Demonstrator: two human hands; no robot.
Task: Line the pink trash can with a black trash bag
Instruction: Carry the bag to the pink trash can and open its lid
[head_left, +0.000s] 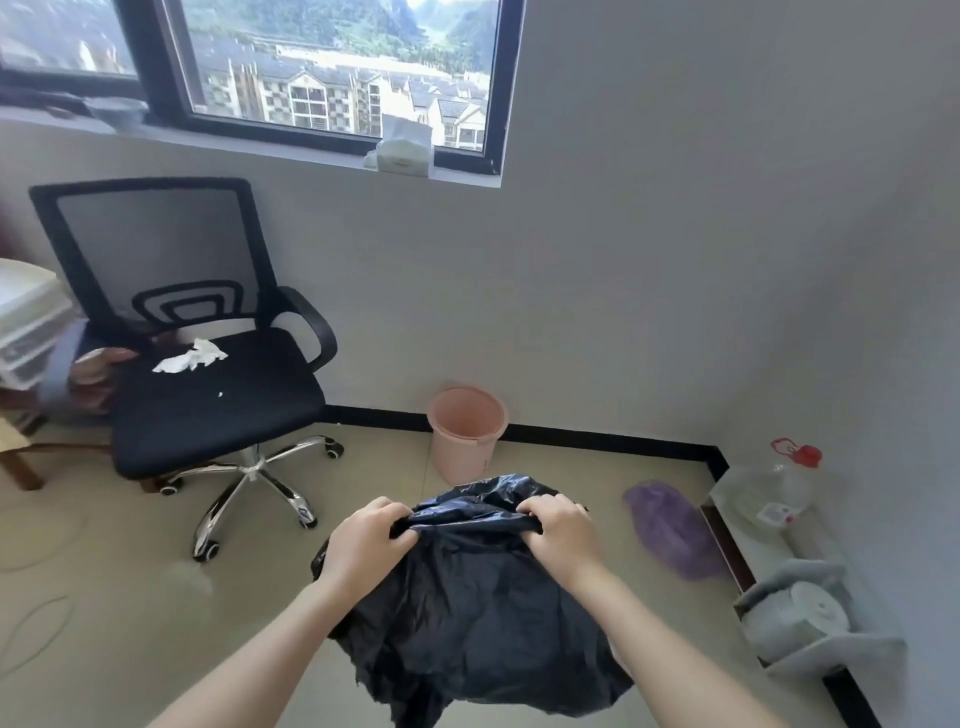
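Note:
The pink trash can (466, 434) stands upright and unlined on the floor against the far wall, below the window. In front of me hangs a crumpled black trash bag (478, 613), held up in the air between me and the can. My left hand (366, 540) grips the bag's top edge on the left, fingers curled round the plastic. My right hand (558, 530) grips the same edge on the right. The hands are about a hand's width apart, with the bag's mouth bunched between them.
A black office chair (208, 395) with a white tissue on its seat stands left of the can. A purple bag (670, 530) lies on the floor at right. A low shelf (795, 613) on the right holds a plastic bottle and a paper roll.

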